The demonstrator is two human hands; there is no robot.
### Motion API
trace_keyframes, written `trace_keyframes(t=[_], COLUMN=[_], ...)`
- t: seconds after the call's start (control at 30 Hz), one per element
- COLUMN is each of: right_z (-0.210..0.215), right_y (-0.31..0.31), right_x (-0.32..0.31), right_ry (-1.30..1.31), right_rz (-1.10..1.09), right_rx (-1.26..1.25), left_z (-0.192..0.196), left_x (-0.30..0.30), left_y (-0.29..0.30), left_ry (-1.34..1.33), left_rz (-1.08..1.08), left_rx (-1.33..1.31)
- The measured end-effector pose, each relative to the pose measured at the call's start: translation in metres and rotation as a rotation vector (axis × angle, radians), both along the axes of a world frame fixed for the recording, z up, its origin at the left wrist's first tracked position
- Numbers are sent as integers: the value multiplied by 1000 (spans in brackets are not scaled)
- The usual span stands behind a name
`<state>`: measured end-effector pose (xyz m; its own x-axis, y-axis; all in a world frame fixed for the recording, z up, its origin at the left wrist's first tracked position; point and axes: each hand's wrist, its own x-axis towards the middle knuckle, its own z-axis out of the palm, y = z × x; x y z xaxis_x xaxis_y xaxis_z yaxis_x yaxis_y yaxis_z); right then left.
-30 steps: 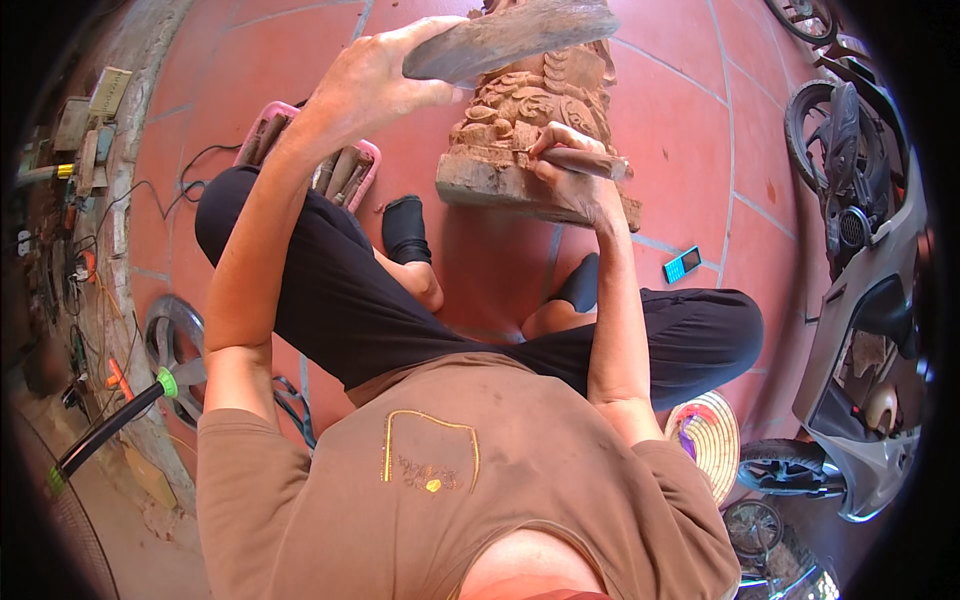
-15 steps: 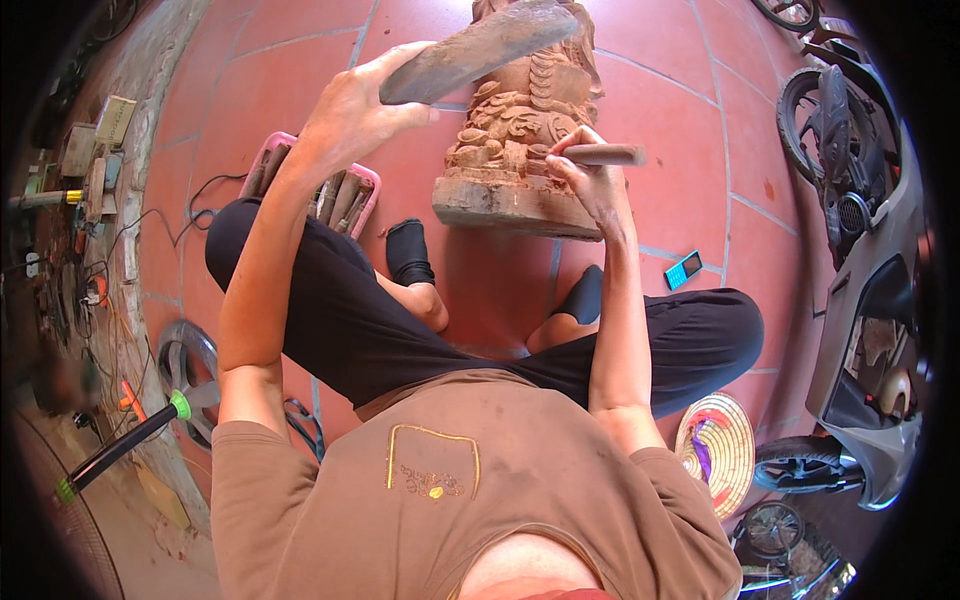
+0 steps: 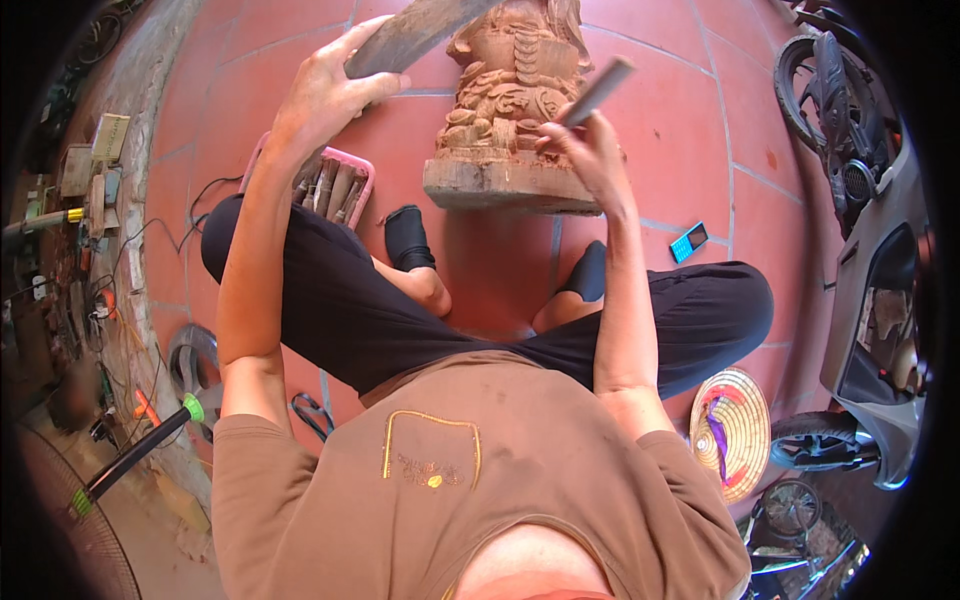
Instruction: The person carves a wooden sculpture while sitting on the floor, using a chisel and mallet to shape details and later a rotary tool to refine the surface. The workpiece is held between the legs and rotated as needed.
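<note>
A carved reddish-brown wooden statue [image 3: 515,105] stands on the tiled floor in front of me, its thick base [image 3: 505,187] nearest my feet. My left hand [image 3: 325,95] is closed around the near end of a long flat wooden mallet [image 3: 415,38], raised to the left of the statue; its far end passes out of the top of the view. My right hand [image 3: 596,160] grips a carving chisel [image 3: 597,92] at the statue's lower right side. The chisel's handle points up and to the right; its blade tip is hidden by my fingers and too small to make out.
A pink basket [image 3: 362,186] of chisels sits by my left knee. On the right lie a blue phone [image 3: 689,242] and a woven hat [image 3: 733,440]. Motorbike parts [image 3: 850,130] line the right side. A fan [image 3: 85,540] stands at lower left, cables near the wall.
The mallet and my left hand have shifted up and left. The chisel's handle has tilted from nearly level to steeply upward in my right hand. The whole view has shifted slightly.
</note>
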<state>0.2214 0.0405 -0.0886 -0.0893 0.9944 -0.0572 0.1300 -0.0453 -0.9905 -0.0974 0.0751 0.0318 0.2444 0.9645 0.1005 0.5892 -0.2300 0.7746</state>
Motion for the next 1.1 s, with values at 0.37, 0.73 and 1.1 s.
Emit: trace_keyframes(t=[0.37,0.73,1.1], right_z=[-17,-25,-19], right_y=[-12,-11,-16], right_x=[-21,-27,-57], right_ry=[300,218,219], right_rz=[110,155,190], right_rx=[-70,-22,13], left_z=[19,24,34], left_x=[15,7,-14], left_y=[-9,-1,5], left_ry=[-153,-289,-326], left_rz=[-11,-3,9], left_rx=[-127,-106,-3])
